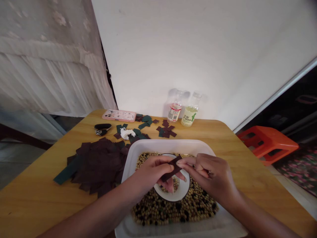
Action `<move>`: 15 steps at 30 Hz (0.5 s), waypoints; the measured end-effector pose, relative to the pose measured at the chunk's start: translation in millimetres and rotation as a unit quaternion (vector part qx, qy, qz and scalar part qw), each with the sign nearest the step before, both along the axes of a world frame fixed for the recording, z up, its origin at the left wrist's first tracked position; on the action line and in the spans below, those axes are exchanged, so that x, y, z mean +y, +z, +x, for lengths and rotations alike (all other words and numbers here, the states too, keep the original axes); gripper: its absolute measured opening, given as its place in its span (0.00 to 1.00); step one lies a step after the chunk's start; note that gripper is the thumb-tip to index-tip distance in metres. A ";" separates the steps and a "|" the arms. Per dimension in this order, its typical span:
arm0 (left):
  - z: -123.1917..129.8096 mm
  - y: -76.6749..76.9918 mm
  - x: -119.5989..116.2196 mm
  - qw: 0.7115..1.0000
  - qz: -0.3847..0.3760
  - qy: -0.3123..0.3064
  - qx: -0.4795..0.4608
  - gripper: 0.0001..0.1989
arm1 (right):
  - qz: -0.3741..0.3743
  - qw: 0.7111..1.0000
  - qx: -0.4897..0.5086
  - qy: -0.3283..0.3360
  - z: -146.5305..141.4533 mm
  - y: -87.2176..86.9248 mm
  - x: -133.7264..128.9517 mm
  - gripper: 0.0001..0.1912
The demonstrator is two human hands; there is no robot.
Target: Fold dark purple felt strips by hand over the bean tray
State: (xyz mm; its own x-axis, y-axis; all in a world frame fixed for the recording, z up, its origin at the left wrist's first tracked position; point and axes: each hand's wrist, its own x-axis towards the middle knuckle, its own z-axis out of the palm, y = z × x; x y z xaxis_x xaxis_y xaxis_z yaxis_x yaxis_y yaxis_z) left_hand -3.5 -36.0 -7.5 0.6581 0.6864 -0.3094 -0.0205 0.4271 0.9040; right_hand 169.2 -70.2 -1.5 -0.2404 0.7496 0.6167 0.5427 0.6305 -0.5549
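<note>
My left hand pinches a small dark brown fabric pouch or folded piece between thumb and fingers. At the piece's upper right end, my right hand has its thumb and fingertip pressed together; anything between them is too small to make out. Both hands are over a white bowl with a dark rim that holds some beads. The bowl rests among many tan and black beads in a white plastic tub.
A heap of dark brown pieces lies left of the tub on the wooden table. Behind are a phone, keys, crumpled white tissue and two bottles, one pink-labelled, one green-labelled. An orange stool stands right.
</note>
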 end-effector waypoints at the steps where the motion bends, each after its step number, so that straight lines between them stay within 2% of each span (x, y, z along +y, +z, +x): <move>1: 0.3 0.5 0.0 1.000 -0.003 -0.002 0.000 0.11 | 0.002 1.000 -0.001 0.000 0.1 -0.1 0.2 0.23; 6: 1.6 2.9 -0.7 1.000 -0.008 -0.013 0.009 0.11 | 0.002 1.000 -0.008 -0.008 -0.3 -0.5 0.6 0.23; 10: 1.3 1.8 -0.9 1.000 -0.009 0.005 -0.009 0.10 | 0.009 1.000 -0.009 -0.001 -0.4 -0.9 0.6 0.23; 15: 1.5 4.4 -2.6 1.000 0.003 -0.005 0.017 0.10 | 0.004 1.000 -0.009 -0.004 0.3 -2.1 1.9 0.23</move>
State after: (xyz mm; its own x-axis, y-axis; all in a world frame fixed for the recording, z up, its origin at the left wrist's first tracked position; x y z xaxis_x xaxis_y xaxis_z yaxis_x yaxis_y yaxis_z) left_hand -2.0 -38.6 -3.0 0.6540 0.6824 -0.3266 0.0137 0.4209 0.9070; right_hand 169.5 -68.3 -3.6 -0.2449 0.7466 0.6186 0.5579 0.6303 -0.5399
